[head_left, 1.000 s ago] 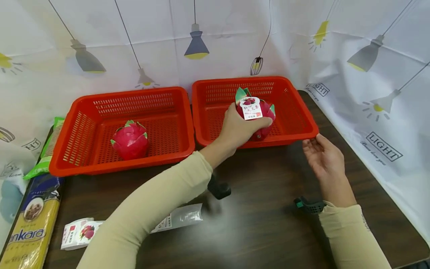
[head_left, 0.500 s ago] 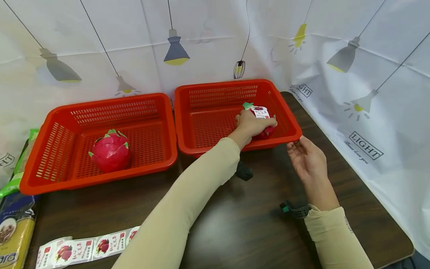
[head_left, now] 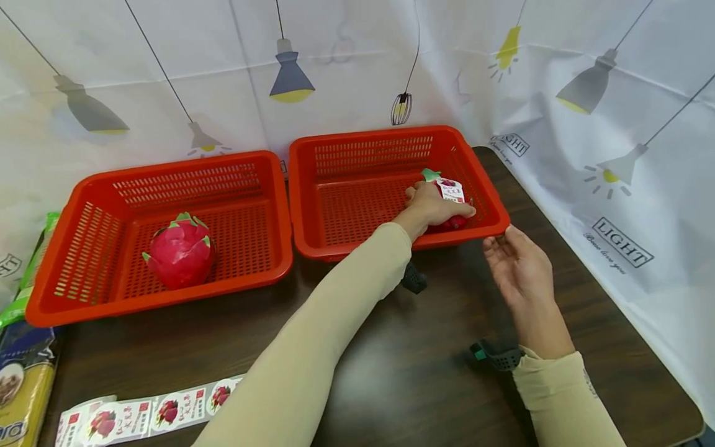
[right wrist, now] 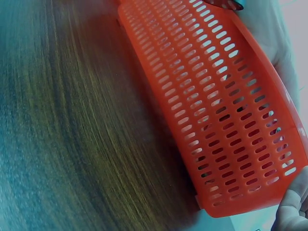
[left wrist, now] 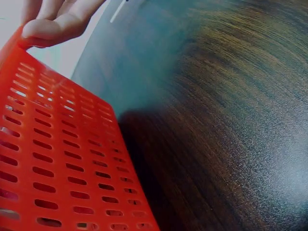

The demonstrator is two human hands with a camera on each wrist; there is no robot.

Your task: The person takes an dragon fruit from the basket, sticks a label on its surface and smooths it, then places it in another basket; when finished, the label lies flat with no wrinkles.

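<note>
1. Head view: from where I stand, the person's left grip (head_left: 432, 205), a bare hand, is curled round a labelled dragon fruit (head_left: 455, 223), low inside the right basket (head_left: 352, 205), with a white label (head_left: 451, 190) facing up beside the fingers.
2. Nearer the person and to the right of it, the right grip (head_left: 522, 270) pinches that basket's front corner; the left wrist view shows the thumb against the rim.
3. As I judge it, one fruit is labelled and being put in its place, with letting go left to do. Well left of the left grip, a second dragon fruit (head_left: 181, 253) sits in the left basket (head_left: 240, 211); I see no label on the side that shows, so it probably awaits one.
4. Spare labels remain on a strip (head_left: 139, 419) lying on the desk (head_left: 413, 372), nearer the person and left of the left grip. Each has a fruit picture and Chinese characters, too small for me to read surely.
5. Beyond the right grip, the wall sheet (head_left: 564, 186) reads "LIGHT" in boxes. Far left of both grips, a yellow-and-blue packet (head_left: 22, 391) shows only a word's end, "ra".
</note>
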